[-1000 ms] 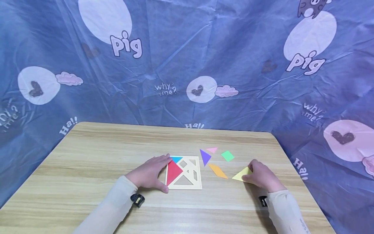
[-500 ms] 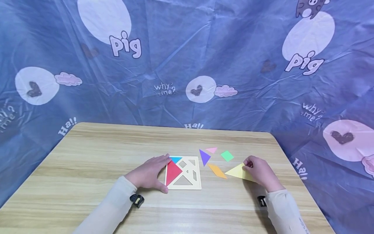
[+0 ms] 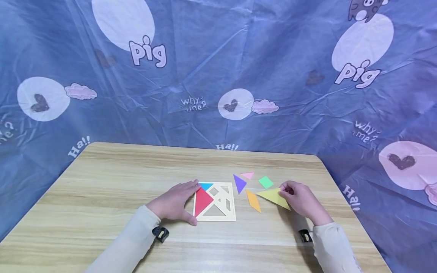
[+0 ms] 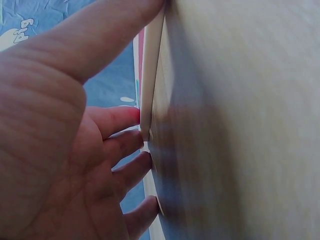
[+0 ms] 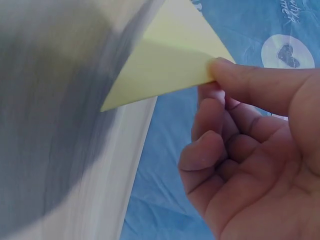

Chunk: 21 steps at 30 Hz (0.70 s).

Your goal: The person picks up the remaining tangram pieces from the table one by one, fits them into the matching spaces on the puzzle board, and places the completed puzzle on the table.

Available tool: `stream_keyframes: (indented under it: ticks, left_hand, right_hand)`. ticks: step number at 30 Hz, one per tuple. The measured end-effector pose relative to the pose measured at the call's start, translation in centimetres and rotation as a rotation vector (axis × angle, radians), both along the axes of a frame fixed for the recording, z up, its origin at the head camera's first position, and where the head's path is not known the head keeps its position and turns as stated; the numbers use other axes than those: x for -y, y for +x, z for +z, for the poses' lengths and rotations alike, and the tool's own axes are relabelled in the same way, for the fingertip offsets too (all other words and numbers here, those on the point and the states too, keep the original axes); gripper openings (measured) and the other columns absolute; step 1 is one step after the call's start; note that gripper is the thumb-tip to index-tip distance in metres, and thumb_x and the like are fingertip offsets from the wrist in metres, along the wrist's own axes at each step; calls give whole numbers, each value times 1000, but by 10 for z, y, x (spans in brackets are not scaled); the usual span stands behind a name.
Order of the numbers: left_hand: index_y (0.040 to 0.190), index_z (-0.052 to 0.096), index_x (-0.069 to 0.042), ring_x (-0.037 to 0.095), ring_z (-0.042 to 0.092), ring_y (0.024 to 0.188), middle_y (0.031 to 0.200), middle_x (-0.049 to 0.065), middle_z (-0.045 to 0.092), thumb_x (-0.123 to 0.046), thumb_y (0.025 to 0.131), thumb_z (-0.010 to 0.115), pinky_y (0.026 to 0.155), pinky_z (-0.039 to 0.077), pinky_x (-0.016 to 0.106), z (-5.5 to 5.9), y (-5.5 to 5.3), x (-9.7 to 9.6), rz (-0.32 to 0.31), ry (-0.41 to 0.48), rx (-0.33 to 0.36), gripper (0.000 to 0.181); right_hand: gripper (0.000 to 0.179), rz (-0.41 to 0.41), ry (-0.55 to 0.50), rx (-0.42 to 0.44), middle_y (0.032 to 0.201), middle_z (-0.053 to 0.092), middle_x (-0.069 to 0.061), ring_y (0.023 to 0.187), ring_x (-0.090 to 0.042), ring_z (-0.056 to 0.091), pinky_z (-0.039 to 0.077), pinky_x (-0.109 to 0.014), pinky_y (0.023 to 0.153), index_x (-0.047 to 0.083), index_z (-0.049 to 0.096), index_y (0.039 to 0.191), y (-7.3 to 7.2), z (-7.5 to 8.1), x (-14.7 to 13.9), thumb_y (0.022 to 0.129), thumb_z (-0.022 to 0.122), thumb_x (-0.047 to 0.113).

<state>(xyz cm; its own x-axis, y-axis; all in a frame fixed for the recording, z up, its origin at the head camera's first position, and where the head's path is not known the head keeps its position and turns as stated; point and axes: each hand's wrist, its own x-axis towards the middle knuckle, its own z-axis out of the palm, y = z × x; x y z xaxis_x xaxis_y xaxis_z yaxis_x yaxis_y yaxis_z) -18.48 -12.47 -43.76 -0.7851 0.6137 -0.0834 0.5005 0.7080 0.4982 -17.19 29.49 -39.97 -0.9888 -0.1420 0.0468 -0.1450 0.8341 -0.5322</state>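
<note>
My left hand (image 3: 172, 201) spans the left side of a cream tangram tray (image 3: 218, 218), thumb at the near edge and fingertips at the far left corner. In the left wrist view, the fingers touch the tray's edge. A red triangle (image 3: 203, 201) and a blue triangle (image 3: 206, 186) lie in the tray, beside several bare cutouts. Between thumb and forefinger, my right hand (image 3: 300, 199) pinches a large yellow triangle (image 3: 271, 196); its other fingers are curled in the right wrist view. The yellow tip points left, close to an orange parallelogram (image 3: 253, 201).
Right of the tray lie a purple triangle (image 3: 239, 184), a small pink triangle (image 3: 248, 175) and a green square (image 3: 266, 182). The wooden table (image 3: 136, 167) ends at a blue printed cloth (image 3: 290, 125) behind and on both sides.
My right hand has moved the yellow triangle left and turned it, its tip now near the orange parallelogram. That parallelogram has turned slightly. The left hand and tray have stayed put.
</note>
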Motion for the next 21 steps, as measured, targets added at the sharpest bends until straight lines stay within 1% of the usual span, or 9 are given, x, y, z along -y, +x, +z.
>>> stream_keyframes:
  ticks: [8, 14, 17, 21]
  left_hand:
    - [159, 35, 1, 35, 26, 156, 168, 18, 29, -54, 72, 91, 126, 22, 55, 0, 0, -1, -7, -6, -9, 117]
    - [158, 35, 2, 39, 27, 154, 167, 20, 29, -54, 71, 90, 126, 22, 55, 1, -1, 0, -7, 2, -14, 118]
    - [159, 35, 1, 39, 27, 154, 168, 19, 29, -56, 71, 90, 126, 22, 55, 0, -1, 0, -6, -5, -15, 118]
    - [159, 34, 1, 38, 27, 155, 168, 18, 28, -56, 72, 89, 126, 22, 55, 1, -1, 1, -11, -17, -14, 118]
  right_hand:
    - [5, -36, -30, -85, 86, 65, -1, 80, -17, 56, 46, -30, 68, 8, 67, 95, 0, -3, 10, 98, 70, 10]
    - [4, -17, -58, -162, 88, 68, -1, 82, -16, 60, 51, -30, 72, 6, 68, 97, -6, -8, 21, 98, 70, 9]
    - [5, -1, -67, -191, 88, 68, -1, 81, -15, 59, 51, -29, 71, 5, 68, 99, -8, -9, 26, 98, 70, 9]
    - [3, -17, -95, -239, 88, 69, -3, 78, -15, 59, 50, -27, 69, 5, 69, 100, -10, -9, 32, 97, 71, 6]
